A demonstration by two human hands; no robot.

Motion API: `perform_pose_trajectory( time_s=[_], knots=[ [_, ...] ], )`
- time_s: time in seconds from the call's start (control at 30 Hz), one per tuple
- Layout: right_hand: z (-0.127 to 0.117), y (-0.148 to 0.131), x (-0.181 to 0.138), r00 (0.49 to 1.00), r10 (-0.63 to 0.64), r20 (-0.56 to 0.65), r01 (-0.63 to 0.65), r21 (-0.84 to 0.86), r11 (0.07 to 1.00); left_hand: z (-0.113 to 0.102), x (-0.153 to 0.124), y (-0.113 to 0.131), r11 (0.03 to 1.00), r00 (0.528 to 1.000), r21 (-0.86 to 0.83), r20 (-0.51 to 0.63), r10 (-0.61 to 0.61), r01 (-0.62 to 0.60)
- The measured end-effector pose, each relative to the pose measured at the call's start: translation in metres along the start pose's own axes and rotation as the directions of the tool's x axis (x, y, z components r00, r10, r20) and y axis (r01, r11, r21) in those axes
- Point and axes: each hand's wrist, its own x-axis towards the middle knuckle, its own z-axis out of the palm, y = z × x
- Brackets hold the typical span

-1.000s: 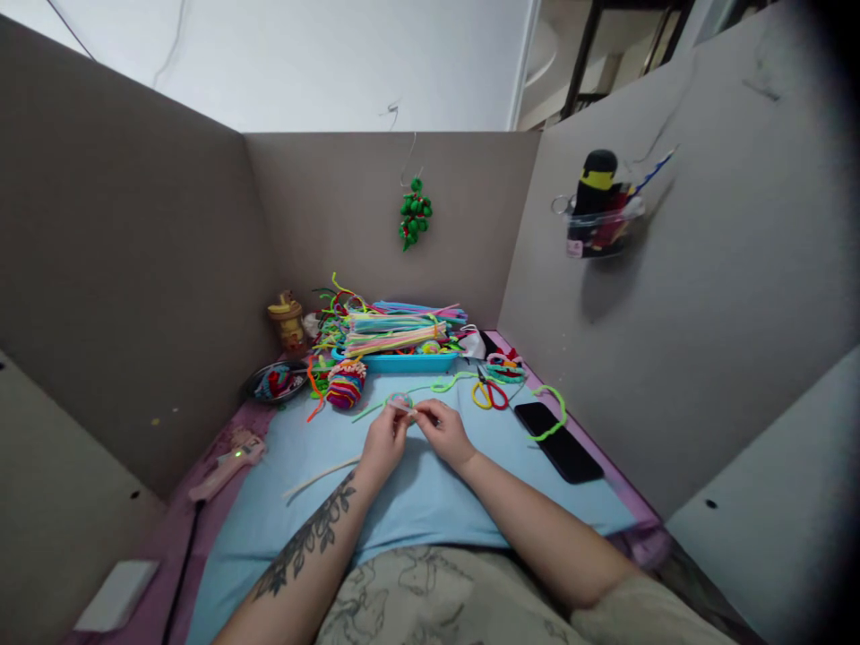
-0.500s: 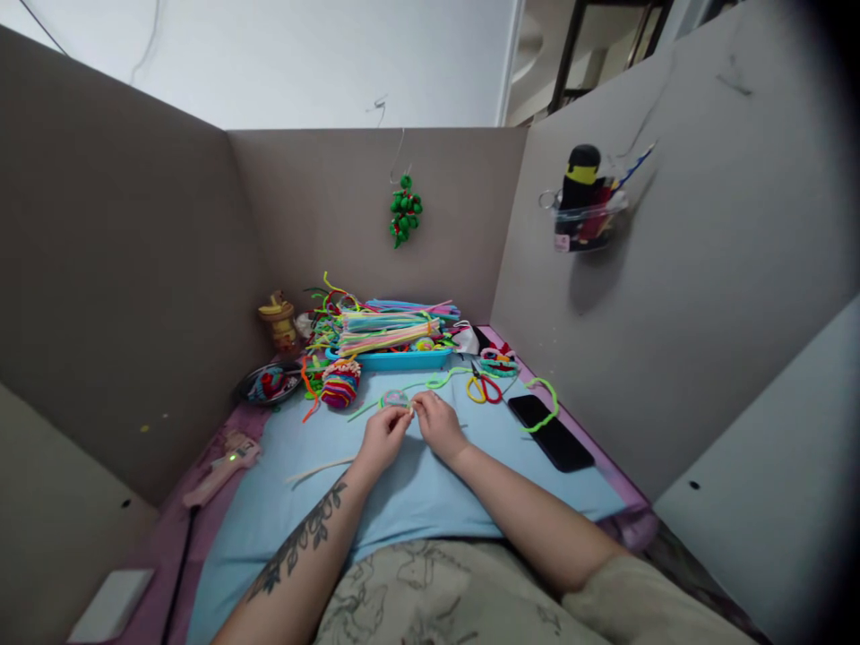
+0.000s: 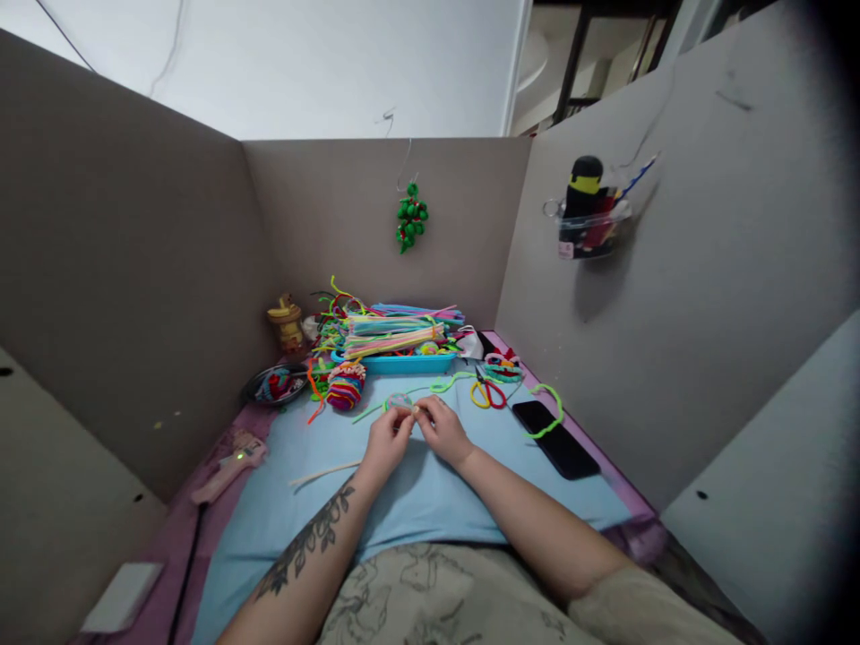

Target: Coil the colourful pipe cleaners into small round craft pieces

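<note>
My left hand (image 3: 390,441) and my right hand (image 3: 442,427) meet over the blue cloth (image 3: 430,511), fingertips pinched together. A tiny pale piece shows between them, too small and too covered to name. Just behind the fingers lies a clear round item (image 3: 399,400), partly hidden, with a green pipe cleaner (image 3: 366,415) beside it. A cream pipe cleaner (image 3: 322,472) rests on the cloth left of my left wrist. Farther right are scissors (image 3: 487,394) with red and yellow handles.
A blue tray (image 3: 403,365) heaped with pipe cleaners (image 3: 393,331) stands at the back, a striped colourful bundle (image 3: 345,387) before it. A black phone (image 3: 556,439) lies right, a pink glue gun (image 3: 232,466) left. Grey partitions (image 3: 376,224) enclose the table; a small basket (image 3: 591,228) hangs on one.
The camera view has shifted slightly, so everything sits a little lower and to the right. Both hands stay together, with only small finger movement.
</note>
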Motion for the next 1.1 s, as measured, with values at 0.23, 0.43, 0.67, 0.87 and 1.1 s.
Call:
perform_pose_trajectory(
  time_s=[0.23,0.43,0.67,0.87,1.1],
  knots=[
    [-0.0005,0.0005,0.0006,1.000,-0.005,-0.007,0.005,-0.005,1.000,-0.0030,0.0006,-0.0002,0.999,0.999,0.050,-0.031,0.011,-0.009],
    [0.0034,0.0061,-0.0006,1.000,-0.015,0.002,0.015,-0.138,0.990,-0.0018,0.0031,0.0003,0.997,0.999,0.056,-0.007,-0.044,0.044],
    [0.0019,0.0054,-0.0005,1.000,-0.008,0.007,0.009,-0.086,0.996,0.0000,0.0018,-0.0025,0.999,0.998,-0.008,-0.030,-0.049,0.049],
    [0.0005,0.0037,-0.0001,1.000,-0.020,0.008,0.020,-0.014,1.000,-0.0004,0.0012,-0.0049,0.999,0.998,-0.005,-0.049,-0.045,0.045],
    [0.0011,0.0060,-0.0011,0.998,-0.050,-0.024,0.049,-0.071,0.996,0.0002,0.0042,-0.0001,0.982,0.994,-0.161,-0.031,-0.103,0.097]
  ],
)
